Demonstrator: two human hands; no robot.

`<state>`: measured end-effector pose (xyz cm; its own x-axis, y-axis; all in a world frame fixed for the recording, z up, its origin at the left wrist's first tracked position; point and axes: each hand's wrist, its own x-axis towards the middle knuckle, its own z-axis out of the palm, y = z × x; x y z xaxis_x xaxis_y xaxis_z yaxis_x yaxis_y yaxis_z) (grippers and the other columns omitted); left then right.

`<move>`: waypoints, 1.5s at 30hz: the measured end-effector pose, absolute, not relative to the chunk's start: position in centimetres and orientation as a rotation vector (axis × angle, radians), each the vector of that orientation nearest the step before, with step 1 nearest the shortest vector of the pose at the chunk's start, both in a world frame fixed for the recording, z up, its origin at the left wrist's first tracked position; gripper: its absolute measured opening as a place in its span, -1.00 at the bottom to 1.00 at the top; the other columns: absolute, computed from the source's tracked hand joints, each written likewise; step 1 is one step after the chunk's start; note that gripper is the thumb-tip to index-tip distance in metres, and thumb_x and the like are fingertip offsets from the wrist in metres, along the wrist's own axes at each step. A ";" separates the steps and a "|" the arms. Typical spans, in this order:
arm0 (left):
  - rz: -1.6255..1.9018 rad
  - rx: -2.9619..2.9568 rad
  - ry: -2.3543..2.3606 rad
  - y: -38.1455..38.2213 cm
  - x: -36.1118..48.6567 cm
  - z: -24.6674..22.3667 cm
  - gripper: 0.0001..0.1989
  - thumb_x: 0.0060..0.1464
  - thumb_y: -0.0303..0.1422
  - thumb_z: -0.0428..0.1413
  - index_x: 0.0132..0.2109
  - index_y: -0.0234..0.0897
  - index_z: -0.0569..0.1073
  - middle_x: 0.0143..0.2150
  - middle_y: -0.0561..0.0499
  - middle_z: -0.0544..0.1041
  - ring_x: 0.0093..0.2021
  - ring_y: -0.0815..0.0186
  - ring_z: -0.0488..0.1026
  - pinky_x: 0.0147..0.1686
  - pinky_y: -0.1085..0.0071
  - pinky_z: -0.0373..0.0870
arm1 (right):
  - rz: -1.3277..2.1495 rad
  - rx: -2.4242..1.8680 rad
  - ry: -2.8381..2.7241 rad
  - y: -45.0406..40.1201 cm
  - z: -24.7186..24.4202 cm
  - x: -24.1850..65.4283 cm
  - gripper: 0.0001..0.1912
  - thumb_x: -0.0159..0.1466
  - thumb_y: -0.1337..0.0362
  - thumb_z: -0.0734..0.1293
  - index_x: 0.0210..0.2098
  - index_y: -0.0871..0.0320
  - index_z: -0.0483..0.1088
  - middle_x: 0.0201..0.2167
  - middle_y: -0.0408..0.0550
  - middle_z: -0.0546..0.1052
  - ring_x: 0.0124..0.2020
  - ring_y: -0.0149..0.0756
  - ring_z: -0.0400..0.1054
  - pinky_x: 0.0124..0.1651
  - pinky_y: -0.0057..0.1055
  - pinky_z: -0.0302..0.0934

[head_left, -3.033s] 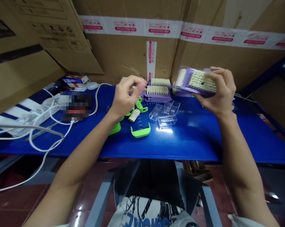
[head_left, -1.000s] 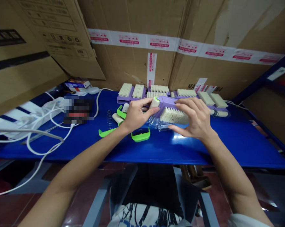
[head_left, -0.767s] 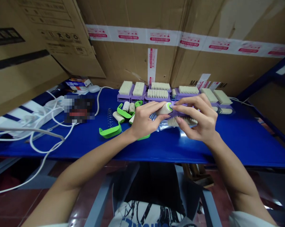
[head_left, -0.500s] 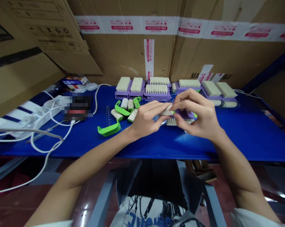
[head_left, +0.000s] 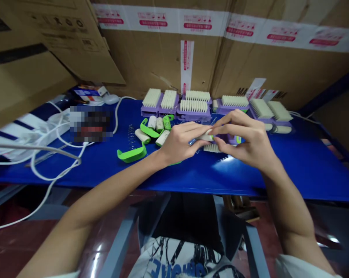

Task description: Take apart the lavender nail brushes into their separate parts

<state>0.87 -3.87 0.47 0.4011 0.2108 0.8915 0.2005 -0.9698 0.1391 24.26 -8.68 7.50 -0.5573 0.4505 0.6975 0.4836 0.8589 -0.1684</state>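
Observation:
My left hand (head_left: 178, 143) pinches a short white cylinder (head_left: 207, 136) with a green end between thumb and fingers. From the other side, the thumb and fingertips of my right hand (head_left: 245, 138) close on its green end. Beneath the hands, a purple brush (head_left: 214, 148) lies with cream bristles showing; my fingers cover much of it. Left of my left hand are several similar white cylinders (head_left: 142, 136), a curved green piece (head_left: 148, 130) and a coiled metal spring (head_left: 131, 137). Another green bracket (head_left: 132, 154) lies nearer the front edge.
Several purple brushes with cream bristles (head_left: 194, 105) line the back of the blue table (head_left: 307, 166), against a cardboard wall (head_left: 145, 54). White cables (head_left: 54, 179) and a power strip (head_left: 44, 127) spread over the left side. A pixelated dark object (head_left: 92, 126) sits there.
The head view has tilted and shifted slightly. Both hands stay on the white cylinder, and the right fingers have moved a little around its green end.

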 end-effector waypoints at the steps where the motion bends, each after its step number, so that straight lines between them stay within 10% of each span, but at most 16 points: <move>1: 1.667 2.637 0.374 -3.9 0.9 0.5 -0.73 0.41 -0.36 0.34 0.19 -0.28 0.65 0.03 -0.14 0.80 -0.03 0.14 0.78 0.00 0.20 0.75 | -0.099 -0.694 -2.266 -8.9 7.7 24.3 -0.86 0.45 0.38 0.43 -0.09 0.04 0.64 -0.17 -0.03 0.68 -0.16 -0.14 0.56 -0.09 -0.15 0.48; 14: 1.704 2.697 0.413 -4.7 1.8 0.1 -0.69 0.45 -0.50 0.16 0.25 -0.30 0.58 0.07 -0.16 0.79 0.00 0.12 0.78 0.01 0.18 0.75 | -0.582 -0.922 -2.176 -11.3 6.6 21.8 -0.81 0.38 0.45 0.34 -0.18 0.10 0.59 -0.24 -0.03 0.57 -0.42 -0.33 0.46 -0.48 -0.35 0.21; 24: 1.554 2.231 0.812 -3.4 0.7 0.3 -0.69 0.39 -0.19 0.36 0.15 -0.25 0.68 0.04 -0.12 0.79 -0.03 0.15 0.74 -0.02 0.26 0.71 | -0.086 -1.024 -2.470 -7.0 6.2 26.5 -0.05 0.40 -0.07 0.54 0.64 -0.05 0.15 0.42 0.17 0.54 0.29 0.26 0.58 0.20 0.14 0.56; 35: 1.543 2.353 0.765 -2.4 -0.6 1.6 -0.60 0.52 0.01 0.16 0.15 -0.22 0.59 0.09 -0.17 0.68 0.11 0.10 0.64 0.15 0.15 0.60 | -0.218 -0.972 -2.355 -7.4 6.3 25.6 -0.13 0.44 -0.19 0.42 0.57 0.15 0.36 -0.04 0.11 0.61 -0.14 -0.04 0.54 -0.11 -0.14 0.46; 45: 1.710 1.899 0.931 -0.9 -1.6 1.7 -0.61 0.50 0.06 0.16 0.13 -0.15 0.51 -0.11 -0.05 0.67 -0.23 0.27 0.62 -0.19 0.34 0.56 | 0.155 -1.042 -2.044 -8.2 5.6 23.0 -0.25 0.34 -0.14 0.50 0.40 0.12 0.57 -0.17 -0.02 0.68 -0.22 -0.16 0.55 -0.08 -0.18 0.50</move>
